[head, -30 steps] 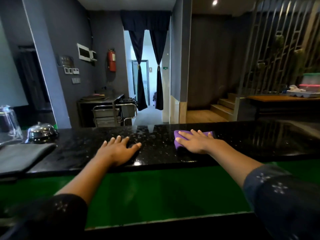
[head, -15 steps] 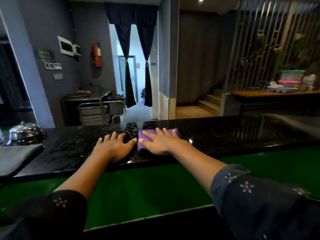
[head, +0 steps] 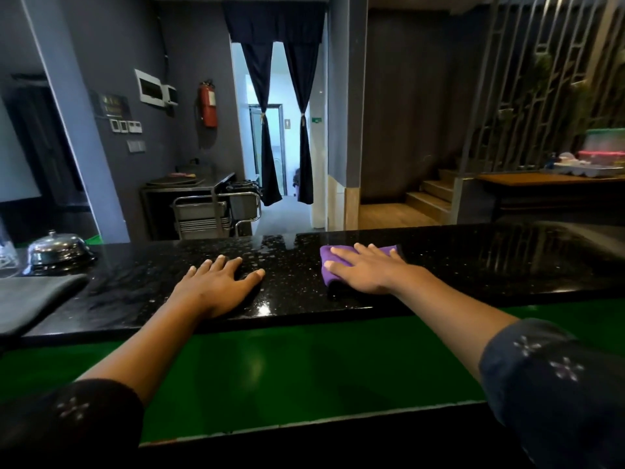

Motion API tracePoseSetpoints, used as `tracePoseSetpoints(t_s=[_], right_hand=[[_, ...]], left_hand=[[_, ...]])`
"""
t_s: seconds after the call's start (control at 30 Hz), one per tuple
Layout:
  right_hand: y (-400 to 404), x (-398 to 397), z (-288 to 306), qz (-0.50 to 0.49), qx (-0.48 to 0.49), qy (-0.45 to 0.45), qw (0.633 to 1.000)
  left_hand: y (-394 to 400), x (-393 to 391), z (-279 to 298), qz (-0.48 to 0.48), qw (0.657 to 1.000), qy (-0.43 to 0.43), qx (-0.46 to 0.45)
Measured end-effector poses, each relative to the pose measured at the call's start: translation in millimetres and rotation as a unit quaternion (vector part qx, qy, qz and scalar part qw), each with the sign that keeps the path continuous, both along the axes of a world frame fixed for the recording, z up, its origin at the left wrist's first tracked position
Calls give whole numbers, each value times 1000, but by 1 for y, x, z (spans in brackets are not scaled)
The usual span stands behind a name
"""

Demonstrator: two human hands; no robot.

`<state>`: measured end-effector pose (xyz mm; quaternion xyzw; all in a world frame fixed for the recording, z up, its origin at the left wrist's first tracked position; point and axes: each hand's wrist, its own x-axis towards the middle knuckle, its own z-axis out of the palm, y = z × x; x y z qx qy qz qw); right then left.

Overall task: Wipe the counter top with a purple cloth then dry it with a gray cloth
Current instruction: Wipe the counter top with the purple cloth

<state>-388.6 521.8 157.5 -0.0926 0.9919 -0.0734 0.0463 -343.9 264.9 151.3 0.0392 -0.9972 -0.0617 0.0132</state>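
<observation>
The purple cloth (head: 329, 262) is pressed flat on the black counter top (head: 473, 262) by the right hand (head: 367, 270), fingers straight. The left hand (head: 216, 286) is laid open at frame centre. The gray cloth (head: 32, 299) is seen at far left.

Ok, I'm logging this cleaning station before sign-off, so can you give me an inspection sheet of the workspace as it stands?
Surface: black speckled counter top, glossy, with reflections; green ledge below it.
Job's things: purple cloth flat on the counter; gray cloth folded at the far left, untouched.
Clutter: metal dome cover and a glass item at the left end.
Grips: right hand presses flat on the purple cloth; left hand rests flat on the bare counter.
Cables: nothing seen.
Surroundings: fire extinguisher, curtained doorway, metal cart, stairs.
</observation>
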Motion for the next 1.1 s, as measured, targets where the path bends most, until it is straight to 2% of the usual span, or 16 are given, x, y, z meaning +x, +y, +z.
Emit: tracePoseSetpoints(t_s=[0.23,0.47,0.63,0.93,1.1], right_hand=[[5,-85,5,-45,3,-7,999],[0,-111,2,-66,2,-10,998],[-4,-83,4,-68,-8,-20,997],[-15,27,-1,-22,1,-17,1000],[-14,42,-2,-21,6,-11,1000]], left_hand=[[-3,-6,-2,-5,1000,0,4],[-6,-11,-3,-8,1000,1,-2],[-4,-10,-1,-8,1000,1,3],[-3,2,2,-14,1000,2,10],[-4,7,2,-23,1000,-1,8]])
